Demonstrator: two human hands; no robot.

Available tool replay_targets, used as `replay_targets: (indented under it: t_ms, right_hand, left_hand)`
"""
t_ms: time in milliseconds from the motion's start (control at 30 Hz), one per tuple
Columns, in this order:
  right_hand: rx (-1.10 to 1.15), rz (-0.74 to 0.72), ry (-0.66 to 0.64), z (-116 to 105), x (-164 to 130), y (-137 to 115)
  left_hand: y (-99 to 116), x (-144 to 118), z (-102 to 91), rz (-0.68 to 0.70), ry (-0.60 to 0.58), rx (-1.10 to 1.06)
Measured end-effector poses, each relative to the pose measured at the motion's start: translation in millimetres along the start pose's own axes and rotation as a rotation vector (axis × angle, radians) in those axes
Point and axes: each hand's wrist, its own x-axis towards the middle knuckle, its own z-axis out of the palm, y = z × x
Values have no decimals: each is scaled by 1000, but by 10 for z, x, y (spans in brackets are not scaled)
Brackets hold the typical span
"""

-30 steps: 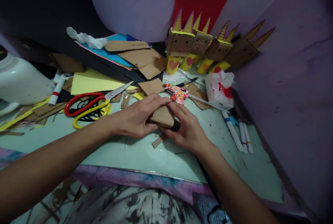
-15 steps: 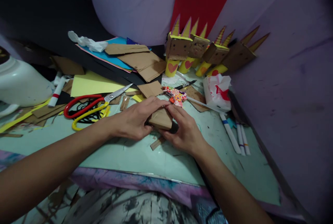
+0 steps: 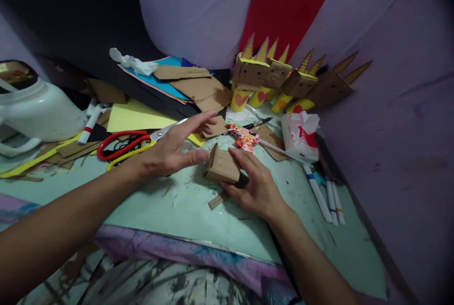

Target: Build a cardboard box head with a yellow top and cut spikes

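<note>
A small folded cardboard box [image 3: 224,167] sits low over the pale green tabletop [image 3: 191,215], one flap standing up on its left side. My right hand [image 3: 253,184] grips it from the right, thumb below and fingers on top; a dark patch shows at that end. My left hand [image 3: 177,149] is lifted just left of the box, fingers spread and holding nothing. Behind that hand lie scissors [image 3: 124,146] with one red and one yellow handle, partly covered by it. A narrow cardboard strip [image 3: 218,199] rests on the table in front of the box.
Cardboard figures with yellow spikes [image 3: 250,75] stand at the back right. A tissue pack [image 3: 301,135], white markers [image 3: 317,194] and a floral-patterned piece [image 3: 244,137] are nearer. Cardboard sheets [image 3: 202,90] and a white jug [image 3: 39,111] occupy the left and back.
My left hand has let go of the cardboard box and moved left, its fingers opening. The right hand keeps its hold. The whole view has shifted slightly.
</note>
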Motion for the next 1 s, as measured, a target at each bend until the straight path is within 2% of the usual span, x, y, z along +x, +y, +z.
replay_targets:
  t_ms: [133, 233, 433, 1000]
  right_hand:
    - [-11, 1, 3, 7, -4, 7]
    - [-19, 4, 7, 18, -8, 14]
    - [-15, 2, 6, 26, -7, 17]
    - [-19, -25, -10, -4, 1, 20]
  left_hand:
    - [-5, -2, 79, -55, 319, -31]
    - [-7, 5, 127, -99, 419, 46]
    - [-19, 3, 159, -124, 442, 125]
    - [20, 6, 170, -43, 443, 299]
